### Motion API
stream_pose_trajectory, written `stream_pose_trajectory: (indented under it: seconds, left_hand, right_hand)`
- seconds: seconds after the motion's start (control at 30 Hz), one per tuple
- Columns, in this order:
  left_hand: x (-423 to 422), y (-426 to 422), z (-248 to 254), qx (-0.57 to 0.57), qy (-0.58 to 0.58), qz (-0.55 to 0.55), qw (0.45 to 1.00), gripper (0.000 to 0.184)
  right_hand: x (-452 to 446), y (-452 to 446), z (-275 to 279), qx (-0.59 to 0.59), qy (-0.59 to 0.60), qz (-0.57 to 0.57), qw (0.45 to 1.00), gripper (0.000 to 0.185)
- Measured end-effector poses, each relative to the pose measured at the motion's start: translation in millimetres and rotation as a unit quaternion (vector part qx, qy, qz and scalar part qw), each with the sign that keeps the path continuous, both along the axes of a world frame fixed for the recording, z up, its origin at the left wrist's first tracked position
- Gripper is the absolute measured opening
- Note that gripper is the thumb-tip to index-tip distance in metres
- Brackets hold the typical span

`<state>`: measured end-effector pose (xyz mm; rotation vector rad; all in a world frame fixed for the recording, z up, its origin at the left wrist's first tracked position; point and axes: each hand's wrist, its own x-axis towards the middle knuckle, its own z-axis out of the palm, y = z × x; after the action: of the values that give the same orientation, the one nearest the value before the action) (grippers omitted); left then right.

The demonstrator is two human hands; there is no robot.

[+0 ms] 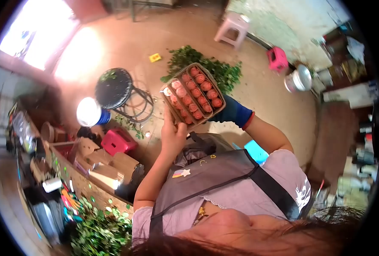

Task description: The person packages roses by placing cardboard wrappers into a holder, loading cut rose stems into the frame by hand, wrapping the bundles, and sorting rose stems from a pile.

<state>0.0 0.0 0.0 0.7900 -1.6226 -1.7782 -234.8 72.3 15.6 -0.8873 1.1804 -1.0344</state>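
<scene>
Rose bundle (200,90) in cardboard wrap, held up in front of the chest between both hands. Left hand (174,131), bare, clamped on its near-left corner, finger along the side. Right hand (231,112), gloved, against its right edge; fingers hidden behind, cannot tell how they close.

Floor beyond and left of the left hand: black stool (112,89) with leaf scraps on the seat, white-and-blue bucket (89,112) just beside it, pink stool (117,142) nearer. Yellow packet (155,57) farther out. Beyond the right hand: white stool (233,29), pink item (277,59) and white bucket (298,79) near the wall.

Bundle blocks part of the greenery (189,59) behind it; cannot tell where its stems run. Bright blue item (255,150) below the right wrist, partly covered by the sleeve. Leaf heap (102,226), behind the left hand, cut off by the dark lens rim. Shelf clutter far right blurred.
</scene>
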Motion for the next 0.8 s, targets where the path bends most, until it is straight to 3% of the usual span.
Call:
stream_pose_trajectory:
  seconds: [0.07, 0.1, 0.13, 0.2, 0.3, 0.37, 0.4, 0.47, 0.5, 0.57, 0.63, 0.73, 0.8]
  left_hand:
    - [-1, 12, 5, 0.027, 0.004, -0.035, 0.999, 0.073]
    - [9, -26, -6, -0.010, -0.016, -0.040, 0.999, 0.074]
    - [2, -18, -23, -0.012, 0.005, -0.040, 0.999, 0.075]
    - [-15, 11, -61, -0.062, -0.007, -0.054, 0.997, 0.077]
    - [-17, 39, -102, 0.036, -0.090, -0.160, 0.982, 0.075]
    - [-20, 65, -150, 0.077, -0.098, -0.205, 0.971, 0.072]
    - [-22, 66, -155, 0.099, -0.190, -0.269, 0.939, 0.067]
    - [-35, 74, -180, 0.121, -0.209, -0.312, 0.919, 0.059]
    - [-50, 70, -171, 0.128, -0.215, -0.318, 0.914, 0.054]
    - [-67, 80, -210, 0.145, -0.231, -0.296, 0.915, 0.044]
    - [-86, 90, -245, 0.117, -0.252, -0.247, 0.928, 0.037]
    - [-103, 109, -301, 0.020, -0.355, -0.259, 0.898, 0.036]
    - [-111, 119, -349, -0.061, -0.393, -0.278, 0.875, 0.036]
  right_hand:
    - [18, -2, -7, 0.051, -0.024, -0.089, 0.994, 0.059]
    - [27, -3, -4, 0.072, -0.037, -0.135, 0.988, 0.057]
    - [18, 16, -55, -0.046, 0.117, -0.128, 0.984, 0.057]
    - [-11, 65, -101, -0.101, 0.188, -0.143, 0.966, 0.058]
    - [-21, 119, -130, 0.029, -0.113, -0.249, 0.961, 0.060]
    - [-30, 141, -128, 0.163, -0.338, -0.321, 0.870, 0.063]
    - [-34, 138, -112, 0.208, -0.351, -0.363, 0.837, 0.051]
    - [-58, 170, -159, 0.251, -0.279, -0.396, 0.838, 0.054]
    - [-74, 185, -202, 0.262, -0.248, -0.416, 0.835, 0.056]
    - [-106, 235, -325, 0.217, -0.061, -0.403, 0.887, 0.057]
    - [-119, 243, -369, 0.252, 0.025, -0.443, 0.860, 0.054]
    - [-144, 269, -434, 0.260, 0.208, -0.449, 0.829, 0.057]
    - [-165, 274, -463, 0.331, 0.221, -0.431, 0.810, 0.056]
